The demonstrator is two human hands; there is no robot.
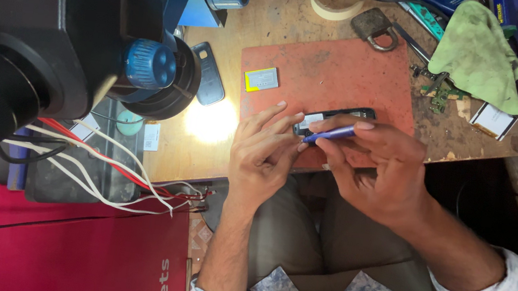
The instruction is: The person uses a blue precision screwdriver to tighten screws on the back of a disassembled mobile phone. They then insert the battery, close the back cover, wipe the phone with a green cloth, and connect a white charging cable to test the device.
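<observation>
A small black phone body (pixel 335 117) lies opened on a reddish work mat (pixel 341 70). My left hand (pixel 264 156) steadies the phone's near end with its fingertips. My right hand (pixel 378 167) pinches a slim purple tool (pixel 329 134), its tip at the phone's left end. A small battery with a yellow edge (pixel 261 79) rests on the mat's left part, apart from both hands.
A black and blue microscope (pixel 69 30) looms at left over red and white wires (pixel 111 167). A dark phone cover (pixel 208 73) lies beside it. At the back sit a tape roll (pixel 335 3), padlock (pixel 373 27), green cloth (pixel 481 54) and circuit pieces (pixel 439 95).
</observation>
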